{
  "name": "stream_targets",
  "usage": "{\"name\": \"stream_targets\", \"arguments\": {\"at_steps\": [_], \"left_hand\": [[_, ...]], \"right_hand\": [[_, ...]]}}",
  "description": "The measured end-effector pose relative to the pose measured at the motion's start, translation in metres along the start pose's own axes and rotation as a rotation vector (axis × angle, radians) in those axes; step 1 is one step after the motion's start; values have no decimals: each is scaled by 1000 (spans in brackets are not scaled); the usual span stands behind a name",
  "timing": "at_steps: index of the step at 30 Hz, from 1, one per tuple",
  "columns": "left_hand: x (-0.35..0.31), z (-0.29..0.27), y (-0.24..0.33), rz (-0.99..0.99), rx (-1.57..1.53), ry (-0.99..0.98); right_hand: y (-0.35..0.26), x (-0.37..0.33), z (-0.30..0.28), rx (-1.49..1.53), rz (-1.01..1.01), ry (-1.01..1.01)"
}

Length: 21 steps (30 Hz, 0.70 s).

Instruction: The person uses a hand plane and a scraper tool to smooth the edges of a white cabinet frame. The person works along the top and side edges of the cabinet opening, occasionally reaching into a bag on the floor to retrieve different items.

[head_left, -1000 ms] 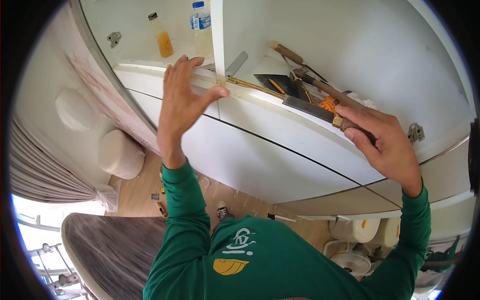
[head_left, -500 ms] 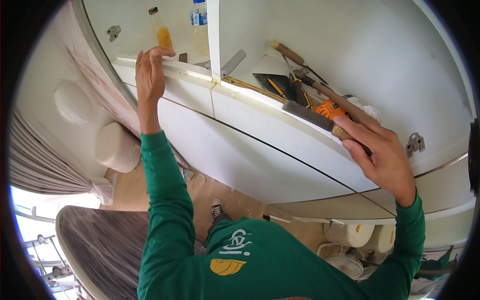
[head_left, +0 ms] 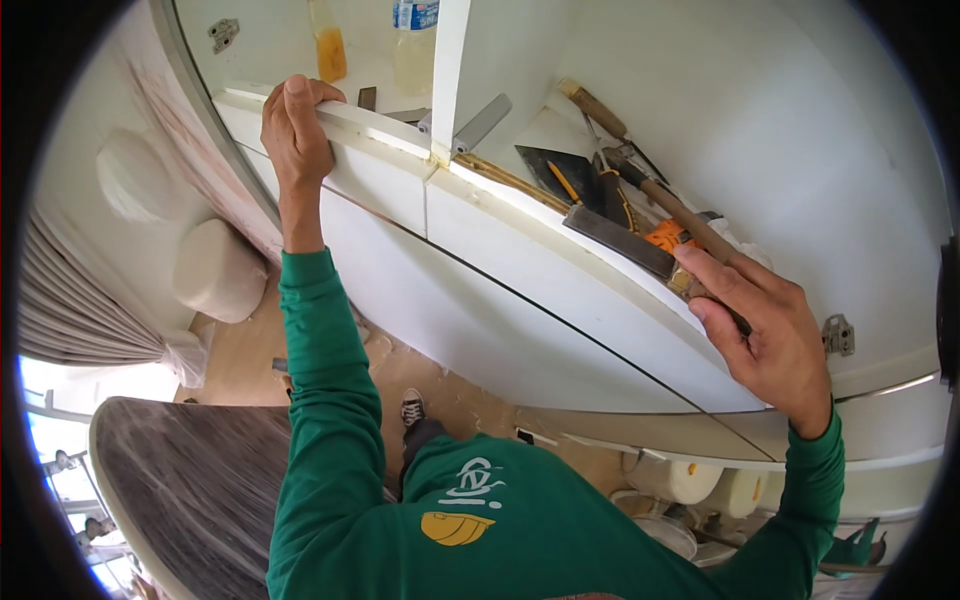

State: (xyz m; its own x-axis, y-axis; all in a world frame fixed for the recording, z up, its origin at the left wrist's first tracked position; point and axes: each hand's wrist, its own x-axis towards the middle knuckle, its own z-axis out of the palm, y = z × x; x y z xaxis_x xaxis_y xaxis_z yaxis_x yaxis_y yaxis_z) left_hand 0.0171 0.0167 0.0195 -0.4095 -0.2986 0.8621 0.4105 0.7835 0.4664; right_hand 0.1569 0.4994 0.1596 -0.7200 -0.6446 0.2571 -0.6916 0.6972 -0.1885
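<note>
My right hand (head_left: 765,330) grips a chisel (head_left: 620,242) by its handle, fingers closed, with the index finger stretched toward the ferrule. The wide, flat dark blade points left and lies along the white front edge (head_left: 690,312) of the open cabinet; whether it touches is hard to tell. At the left, my left hand (head_left: 300,135) is closed over the cabinet's front rail (head_left: 385,142), fingers curled over the top. Between the hands, a bare tan wood strip (head_left: 510,185) shows on the edge, right of the white upright divider (head_left: 450,80).
Inside the right compartment lie a hammer (head_left: 680,210), a black flat plate (head_left: 545,165), a yellow pencil (head_left: 563,180) and an orange tool (head_left: 665,236). A bottle of orange liquid (head_left: 330,55) and a clear bottle (head_left: 414,65) stand at left. A metal hinge (head_left: 838,335) sits beside my right hand.
My left fingers, stretched out over the rail before, are now curled round it. The chisel stays in my right hand, its blade slightly lower along the edge. The whole view has shifted slightly.
</note>
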Motion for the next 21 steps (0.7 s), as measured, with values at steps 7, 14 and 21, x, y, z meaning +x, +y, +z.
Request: {"name": "stream_targets", "arguments": {"at_steps": [7, 14, 21], "left_hand": [[1, 2, -7, -3, 8, -8], [8, 0, -17, 7, 13, -45], [4, 3, -19, 50, 31, -35]], "right_hand": [[4, 6, 14, 0, -49, 27], [10, 16, 22, 0, -128, 75], [5, 16, 16, -56, -80, 48]]}}
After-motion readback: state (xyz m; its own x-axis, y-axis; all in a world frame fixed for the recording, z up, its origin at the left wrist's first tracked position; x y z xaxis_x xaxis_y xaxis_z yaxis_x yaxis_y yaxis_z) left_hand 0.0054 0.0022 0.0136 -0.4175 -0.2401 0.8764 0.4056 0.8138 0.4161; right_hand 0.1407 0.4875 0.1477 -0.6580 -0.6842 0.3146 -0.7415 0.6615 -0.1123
